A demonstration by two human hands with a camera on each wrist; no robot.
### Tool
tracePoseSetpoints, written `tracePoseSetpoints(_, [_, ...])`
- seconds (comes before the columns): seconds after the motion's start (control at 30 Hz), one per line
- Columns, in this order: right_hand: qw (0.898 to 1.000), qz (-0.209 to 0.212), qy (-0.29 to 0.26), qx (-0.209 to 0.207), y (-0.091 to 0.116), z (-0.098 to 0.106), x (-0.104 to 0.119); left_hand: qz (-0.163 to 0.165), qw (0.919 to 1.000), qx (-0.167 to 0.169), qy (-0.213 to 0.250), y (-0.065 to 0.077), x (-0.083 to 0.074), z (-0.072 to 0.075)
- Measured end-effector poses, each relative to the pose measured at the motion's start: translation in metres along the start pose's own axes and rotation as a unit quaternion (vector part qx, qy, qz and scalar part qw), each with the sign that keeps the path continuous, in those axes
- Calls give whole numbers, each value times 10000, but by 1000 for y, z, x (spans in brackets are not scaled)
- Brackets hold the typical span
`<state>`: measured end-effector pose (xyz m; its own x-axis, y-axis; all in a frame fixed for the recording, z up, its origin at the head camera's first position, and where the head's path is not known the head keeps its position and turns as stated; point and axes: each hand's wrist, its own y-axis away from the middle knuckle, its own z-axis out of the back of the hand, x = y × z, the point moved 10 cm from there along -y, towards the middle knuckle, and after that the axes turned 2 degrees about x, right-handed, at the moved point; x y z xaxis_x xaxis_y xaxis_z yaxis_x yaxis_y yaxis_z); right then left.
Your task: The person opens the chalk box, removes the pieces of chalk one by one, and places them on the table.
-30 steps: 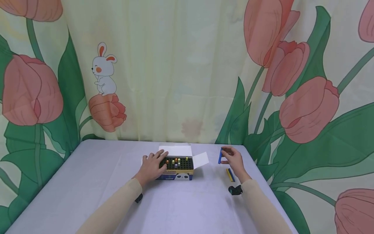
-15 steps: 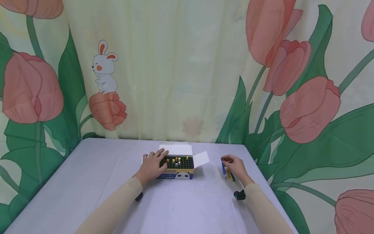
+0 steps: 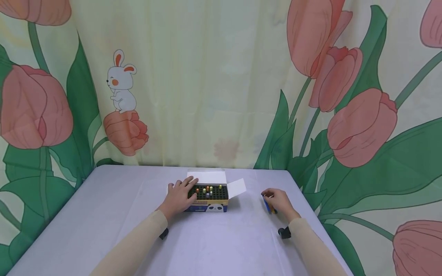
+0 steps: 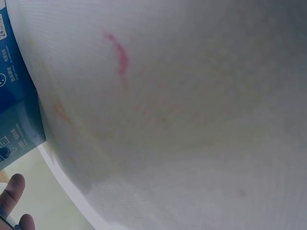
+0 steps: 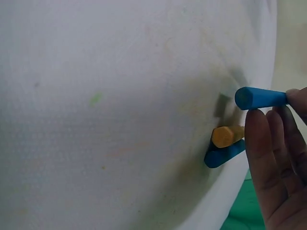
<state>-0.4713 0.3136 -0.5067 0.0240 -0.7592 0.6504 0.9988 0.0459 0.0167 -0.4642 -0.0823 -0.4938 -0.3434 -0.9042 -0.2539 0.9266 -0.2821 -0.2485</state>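
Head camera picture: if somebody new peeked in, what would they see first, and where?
Probably the giant pink tulips down both sides of the curtain, with a white rabbit sitting on a drooping tulip at the left. Next, the eye might drop to the open panda box on the table, where the left hand rests on its left end. To the right of the box, the right hand holds a blue stick.

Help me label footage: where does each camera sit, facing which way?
Head: worn there, facing forward-down at panda-print box; sleeves, left grip, right grip show.
Left wrist: worn there, facing tablecloth and box; fingertips show.
Right wrist: worn there, facing tablecloth; right grip pinches blue stick.
Shared: head and right wrist both show that stick.
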Motion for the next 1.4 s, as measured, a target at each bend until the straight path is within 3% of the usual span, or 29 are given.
tracePoseSetpoints(0.63, [9972, 180, 671, -262, 0, 0, -12, 16, 9999, -111, 1, -2, 3, -4])
tracePoseSetpoints(1.4, [9978, 5, 659, -98, -5, -4, -19, 79, 9999, 41, 62, -1, 1, -2])
